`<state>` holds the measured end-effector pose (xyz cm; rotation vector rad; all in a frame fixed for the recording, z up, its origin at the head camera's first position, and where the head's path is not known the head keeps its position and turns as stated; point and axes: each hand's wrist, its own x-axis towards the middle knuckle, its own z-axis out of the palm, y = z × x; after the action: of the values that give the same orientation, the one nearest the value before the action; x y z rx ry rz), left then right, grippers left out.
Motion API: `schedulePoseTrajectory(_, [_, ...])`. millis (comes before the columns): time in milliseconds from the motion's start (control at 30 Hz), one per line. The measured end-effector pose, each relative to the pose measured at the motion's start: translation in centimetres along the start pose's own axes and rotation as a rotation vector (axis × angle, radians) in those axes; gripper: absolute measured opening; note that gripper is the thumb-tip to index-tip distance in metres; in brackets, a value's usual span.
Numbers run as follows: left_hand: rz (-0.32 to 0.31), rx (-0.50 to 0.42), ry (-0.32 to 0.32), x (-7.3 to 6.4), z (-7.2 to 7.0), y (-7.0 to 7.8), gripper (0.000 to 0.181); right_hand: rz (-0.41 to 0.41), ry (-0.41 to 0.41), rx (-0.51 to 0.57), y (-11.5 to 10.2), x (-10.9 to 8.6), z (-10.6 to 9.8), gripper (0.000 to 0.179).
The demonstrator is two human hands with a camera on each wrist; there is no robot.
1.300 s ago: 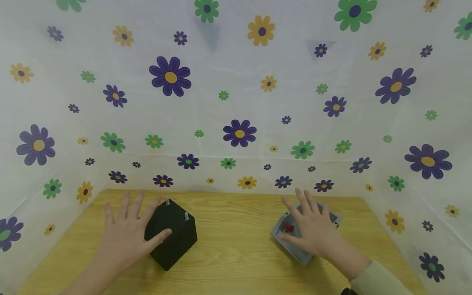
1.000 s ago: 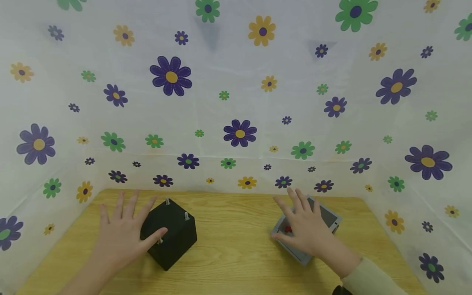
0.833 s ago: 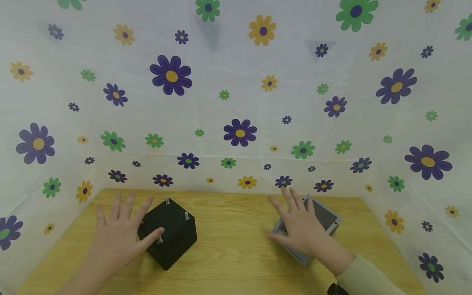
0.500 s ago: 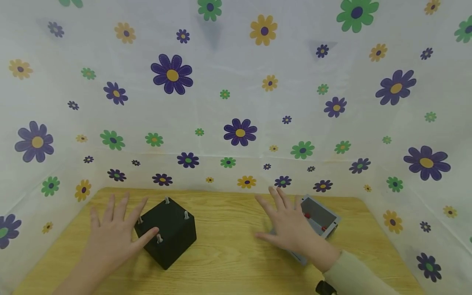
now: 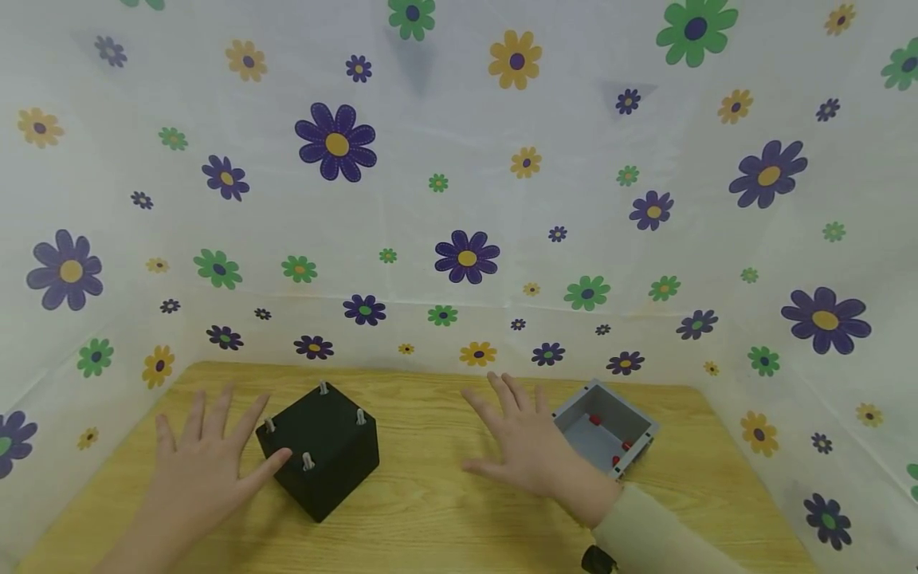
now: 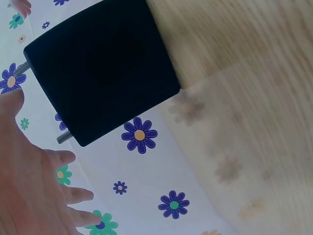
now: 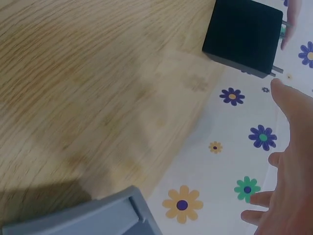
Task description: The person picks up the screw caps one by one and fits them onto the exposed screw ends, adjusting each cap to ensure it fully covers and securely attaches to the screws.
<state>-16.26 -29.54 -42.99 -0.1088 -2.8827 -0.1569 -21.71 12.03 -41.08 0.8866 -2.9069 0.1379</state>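
In the head view a black box-shaped block (image 5: 326,446) stands on the table, with several short metal pins (image 5: 308,461) sticking up from its top corners. My left hand (image 5: 204,470) hovers at its left with fingers spread and nothing held; the thumb overlaps the block's edge in view. A grey open-topped box (image 5: 588,446) sits at the right, with small red pieces (image 5: 595,419) inside. My right hand (image 5: 527,446), fingers spread, hovers to its left and holds nothing. Part of that box lies hidden behind the right hand and wrist. The right wrist view shows the box's corner (image 7: 112,215).
The wooden table (image 5: 430,494) is backed and flanked by a white sheet (image 5: 402,215) printed with flowers. Bare wood lies between the block and my right hand. A small black object (image 5: 598,560) shows below the right sleeve.
My right hand has moved left, from over the grey box to beside it, uncovering more red pieces. My left hand has drifted left and slightly down, away from the black block.
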Motion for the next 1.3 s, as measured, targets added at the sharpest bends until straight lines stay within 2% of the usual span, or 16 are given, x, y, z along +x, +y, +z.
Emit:
schedulePoseTrajectory(300, [-0.024,-0.016,-0.023,-0.4,0.1,-0.6,0.092,-0.049,0.006,-0.045,-1.8,1.4,1.1,0.094])
schedulePoseTrajectory(700, [-0.036,-0.003,-0.052,-0.3,0.8,-1.0,0.092,-0.063,-0.006,-0.075,-3.9,3.4,2.4,0.094])
schedulePoseTrajectory(933, [-0.041,0.005,-0.059,-0.2,1.3,-1.3,0.093,-0.061,-0.011,-0.05,-4.6,4.2,3.1,0.092])
schedulePoseTrajectory(1300, [-0.027,-0.017,-0.049,-0.4,2.2,-1.7,0.092,-0.02,-0.006,-0.001,-5.6,5.9,2.7,0.09])
